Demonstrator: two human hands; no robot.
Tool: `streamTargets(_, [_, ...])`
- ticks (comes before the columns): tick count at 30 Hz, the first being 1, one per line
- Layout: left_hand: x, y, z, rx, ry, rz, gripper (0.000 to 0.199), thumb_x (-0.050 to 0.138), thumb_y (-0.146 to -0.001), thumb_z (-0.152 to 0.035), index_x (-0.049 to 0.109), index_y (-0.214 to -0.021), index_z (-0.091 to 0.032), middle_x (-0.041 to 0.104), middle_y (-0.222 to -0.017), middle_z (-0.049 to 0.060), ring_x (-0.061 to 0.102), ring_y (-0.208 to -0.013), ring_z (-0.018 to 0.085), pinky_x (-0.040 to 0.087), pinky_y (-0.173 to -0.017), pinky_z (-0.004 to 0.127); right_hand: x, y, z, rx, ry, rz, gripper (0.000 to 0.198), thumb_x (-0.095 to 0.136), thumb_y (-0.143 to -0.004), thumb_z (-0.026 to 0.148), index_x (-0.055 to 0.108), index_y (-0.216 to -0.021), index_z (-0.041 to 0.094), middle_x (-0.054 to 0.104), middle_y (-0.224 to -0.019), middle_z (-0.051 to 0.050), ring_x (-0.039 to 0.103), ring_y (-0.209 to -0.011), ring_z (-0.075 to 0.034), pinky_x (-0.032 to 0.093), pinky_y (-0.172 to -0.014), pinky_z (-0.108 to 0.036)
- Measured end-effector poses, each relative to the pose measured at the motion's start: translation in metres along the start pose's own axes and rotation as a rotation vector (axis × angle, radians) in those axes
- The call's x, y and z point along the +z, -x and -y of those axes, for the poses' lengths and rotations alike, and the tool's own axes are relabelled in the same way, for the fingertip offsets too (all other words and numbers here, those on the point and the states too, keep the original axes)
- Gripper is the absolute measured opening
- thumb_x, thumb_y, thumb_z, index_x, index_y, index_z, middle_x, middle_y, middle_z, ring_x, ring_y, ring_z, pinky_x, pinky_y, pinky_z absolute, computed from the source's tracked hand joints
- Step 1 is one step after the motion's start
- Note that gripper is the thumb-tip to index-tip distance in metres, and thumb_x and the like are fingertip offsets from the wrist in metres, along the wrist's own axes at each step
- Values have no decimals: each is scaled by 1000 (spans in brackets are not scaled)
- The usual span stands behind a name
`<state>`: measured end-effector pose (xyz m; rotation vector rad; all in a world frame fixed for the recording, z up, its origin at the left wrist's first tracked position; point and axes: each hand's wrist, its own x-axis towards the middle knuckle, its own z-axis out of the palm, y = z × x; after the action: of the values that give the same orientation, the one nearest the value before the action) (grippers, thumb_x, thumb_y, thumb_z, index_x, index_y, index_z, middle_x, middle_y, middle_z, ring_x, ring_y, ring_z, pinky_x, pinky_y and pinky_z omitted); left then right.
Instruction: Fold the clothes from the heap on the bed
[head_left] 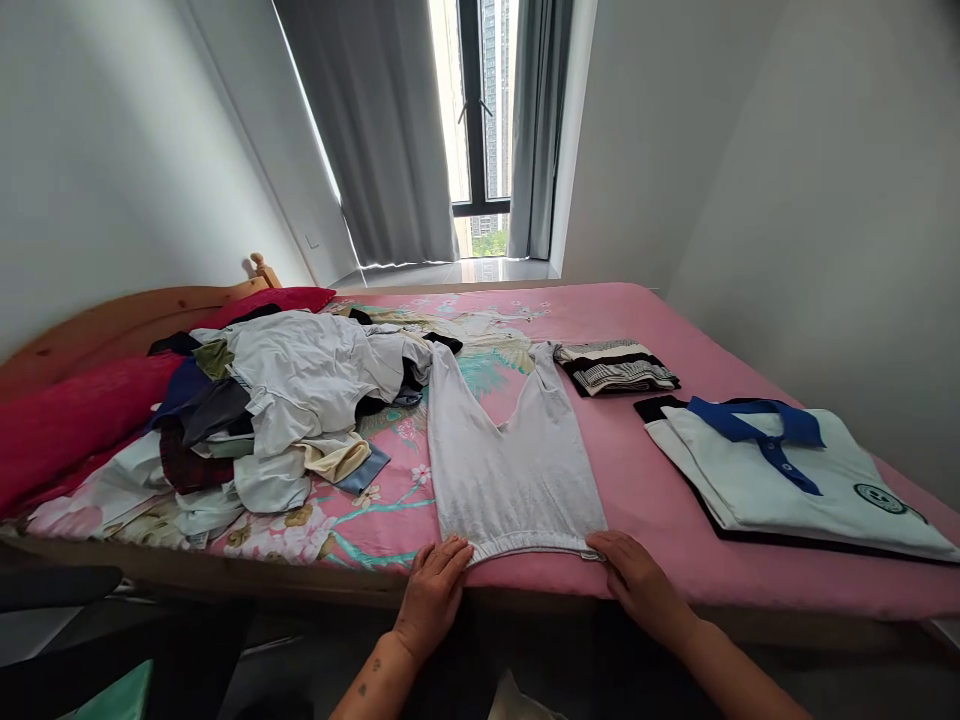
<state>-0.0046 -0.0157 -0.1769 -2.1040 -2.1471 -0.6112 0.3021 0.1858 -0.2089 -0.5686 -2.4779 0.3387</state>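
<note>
A pair of light grey shorts [517,480] lies spread on the bed, legs pointing away from me and the gathered waistband toward me. At the waistband's left corner, my left hand [439,580] has its fingers closed over the edge. My right hand [630,570] pinches the right corner, beside a small label. The fingertips partly cover both corners, and the thumbs are mostly hidden.
A jumbled clothes heap [307,380] lies left. A folded striped garment [619,366] and a folded white polo shirt [810,480] with blue collar lie right. Red pillows [82,420] rest by the wooden headboard [150,295]. The pink bed sheet [600,310] extends toward the window.
</note>
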Motion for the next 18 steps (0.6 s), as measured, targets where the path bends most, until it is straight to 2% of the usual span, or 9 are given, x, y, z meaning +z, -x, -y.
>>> streamTargets(5, [0, -8, 3, -91, 137, -34, 39, 49, -83, -13, 57, -118, -28, 63, -120, 4, 55, -114, 20, 41, -97, 41, 4, -16, -3, 8, -31, -17, 32, 43, -87, 13, 57, -114, 23, 63, -105, -6, 58, -99, -20, 49, -89, -40])
streamTargets(10, [-7, -20, -1, -148, 157, -73, 24, 48, -88, -22, 62, -106, -23, 68, -104, 6, 61, -99, 21, 47, -87, 41, -1, -24, 5, 46, -45, -26, 19, 44, -89, 20, 59, -100, 20, 63, -95, -7, 58, -90, -21, 50, -78, -38])
streamTargets(13, [-27, -14, -8, -118, 176, -64, 23, 48, -88, -23, 61, -106, -26, 69, -99, 3, 62, -93, 19, 45, -89, 39, -26, -17, 20, 74, -103, 60, 18, 42, -90, 20, 57, -101, 21, 61, -97, -6, 56, -91, -20, 48, -80, -36])
streamTargets(16, [-56, 1, -17, -61, 264, 5, 22, 49, -88, -24, 59, -107, -28, 68, -97, 0, 62, -91, 16, 33, -102, 41, -64, -6, 40, 110, -208, 232, 16, 41, -91, 22, 54, -100, 23, 59, -96, -5, 53, -91, -18, 45, -81, -35])
streamTargets(18, [-75, 8, -24, -59, 348, 78, 20, 50, -89, -27, 60, -106, -29, 69, -95, -1, 62, -89, 15, 25, -107, 42, -89, -3, 54, 140, -260, 293, 13, 42, -91, 26, 54, -93, 23, 58, -90, -4, 52, -86, -18, 43, -78, -34])
